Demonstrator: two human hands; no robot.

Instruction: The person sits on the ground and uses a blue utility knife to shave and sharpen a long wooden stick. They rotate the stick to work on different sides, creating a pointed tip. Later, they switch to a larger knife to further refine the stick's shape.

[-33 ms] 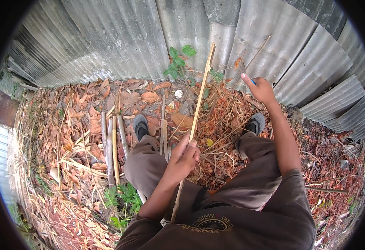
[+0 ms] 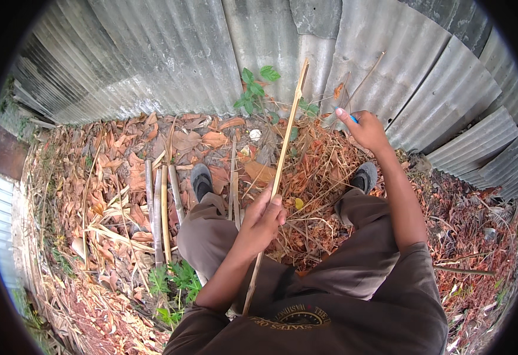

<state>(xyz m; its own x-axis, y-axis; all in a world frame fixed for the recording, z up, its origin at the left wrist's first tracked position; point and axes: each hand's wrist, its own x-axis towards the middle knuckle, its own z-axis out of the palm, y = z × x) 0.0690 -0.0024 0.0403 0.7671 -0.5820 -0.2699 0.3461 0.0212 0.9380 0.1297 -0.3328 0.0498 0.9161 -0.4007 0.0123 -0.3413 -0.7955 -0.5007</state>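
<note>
My left hand (image 2: 261,222) is closed around a long, thin wooden stick (image 2: 285,148), gripping it near its middle. The stick stands tilted in front of me, its pale, split upper end leaning a little to the right. Its darker lower end reaches down against my shirt. To the right, my right hand (image 2: 365,130) is closed on a small blue tool (image 2: 354,119), held out beyond the stick with the thumb lying along it. The fingers cover most of this tool, so its kind cannot be made out. Hand and stick are apart.
Several cut sticks (image 2: 164,213) lie on dry leaves (image 2: 117,195) left of my left foot. A corrugated metal fence (image 2: 170,59) stands close ahead, with a green plant (image 2: 251,89) at its base. Thin upright twigs (image 2: 365,80) rise near my right hand.
My right hand has shifted slightly left and turned, so more of the blue tool shows by the thumb. The left hand and stick have barely moved.
</note>
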